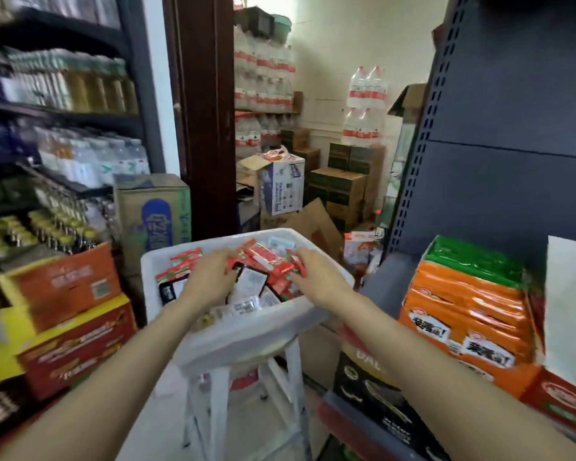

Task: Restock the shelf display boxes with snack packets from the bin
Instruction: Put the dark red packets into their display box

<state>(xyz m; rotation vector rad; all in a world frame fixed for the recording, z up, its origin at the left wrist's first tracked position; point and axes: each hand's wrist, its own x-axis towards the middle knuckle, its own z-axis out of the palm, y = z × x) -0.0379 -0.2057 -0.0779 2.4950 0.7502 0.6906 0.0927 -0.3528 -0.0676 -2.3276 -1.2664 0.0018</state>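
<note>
Two hands work inside the white bin (167,261), which sits on a white stool (290,361) in the aisle, presumably raised there for easy reach: the left hand (210,281) curls into the packet heap near the bin's middle, grasping what look like red snack packets (263,256), and the right hand (316,274) pinches more of them near the right rim. Packets are small, flat, red-and-green, mixed with black-and-white ones (250,281); orange display boxes (463,314) wait on the shelf at right.

Bin on the stool, both hands in

Bin (167,261) sits atop stool (290,367); left hand (210,281) and right hand (320,277) in the packets (263,257).
</note>
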